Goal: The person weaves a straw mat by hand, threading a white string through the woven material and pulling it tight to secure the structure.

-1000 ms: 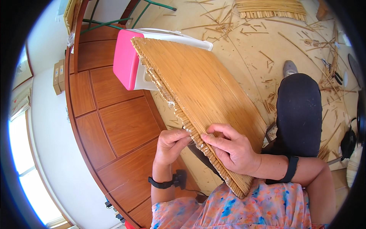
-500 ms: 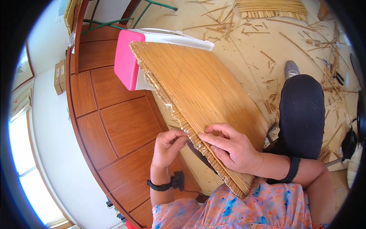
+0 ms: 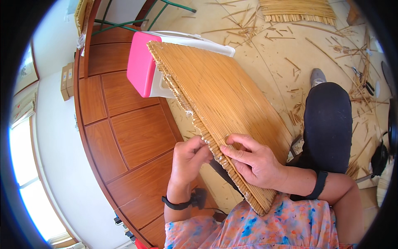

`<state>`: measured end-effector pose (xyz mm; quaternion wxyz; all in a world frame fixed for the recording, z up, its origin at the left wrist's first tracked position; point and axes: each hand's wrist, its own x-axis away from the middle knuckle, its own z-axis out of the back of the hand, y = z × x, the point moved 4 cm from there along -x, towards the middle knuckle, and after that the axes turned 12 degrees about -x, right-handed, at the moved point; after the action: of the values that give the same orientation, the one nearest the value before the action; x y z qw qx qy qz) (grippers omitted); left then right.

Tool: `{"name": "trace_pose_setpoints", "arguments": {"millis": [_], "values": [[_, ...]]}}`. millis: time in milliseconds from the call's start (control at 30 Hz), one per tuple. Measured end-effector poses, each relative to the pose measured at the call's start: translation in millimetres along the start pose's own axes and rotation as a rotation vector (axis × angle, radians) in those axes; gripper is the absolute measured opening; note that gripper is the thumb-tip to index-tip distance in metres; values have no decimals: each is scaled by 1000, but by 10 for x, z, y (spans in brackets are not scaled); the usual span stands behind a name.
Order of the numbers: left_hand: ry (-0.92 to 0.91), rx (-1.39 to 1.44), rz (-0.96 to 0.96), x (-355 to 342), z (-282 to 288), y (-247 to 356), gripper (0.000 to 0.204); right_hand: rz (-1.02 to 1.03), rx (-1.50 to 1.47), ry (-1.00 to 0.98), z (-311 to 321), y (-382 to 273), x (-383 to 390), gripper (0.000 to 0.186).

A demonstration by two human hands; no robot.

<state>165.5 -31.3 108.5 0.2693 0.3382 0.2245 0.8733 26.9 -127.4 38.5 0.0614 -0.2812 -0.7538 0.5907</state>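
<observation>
A stiff panel of tan reed stalks [image 3: 219,91] slants from my lap out to a pink-and-white plastic stool [image 3: 141,64], where its far end rests. Along its left side runs a thick edge of stalk ends bound with pale thread. My right hand [image 3: 255,164] is closed on this edge, fingers pressing a stalk that lies along it. Just left of the edge, my left hand [image 3: 188,159] is pinched, its fingertips against the stalk ends. Whatever is between those fingertips is too small to make out.
Reddish-brown wooden panelled furniture [image 3: 141,133] stands on the left. Broken stalks litter the tiled floor at right, beside pliers [image 3: 368,87]. Another reed bundle [image 3: 296,11] lies at the far side. Green metal legs [image 3: 157,14] stand behind the stool. My knee [image 3: 327,124] is right of the panel.
My left hand has moved slightly right, closer in against the panel's edge. The right hand keeps its place on the panel. The view has shifted a little.
</observation>
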Motion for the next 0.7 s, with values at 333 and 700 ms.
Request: {"name": "trace_pose_setpoints", "arguments": {"millis": [333,700], "values": [[86,21,128,45,-77,120,7,25,-18,10,-26,8,19,42],[342,-113,118,-99,191,148,17,-27,-29,-1,7,42,64,32]]}}
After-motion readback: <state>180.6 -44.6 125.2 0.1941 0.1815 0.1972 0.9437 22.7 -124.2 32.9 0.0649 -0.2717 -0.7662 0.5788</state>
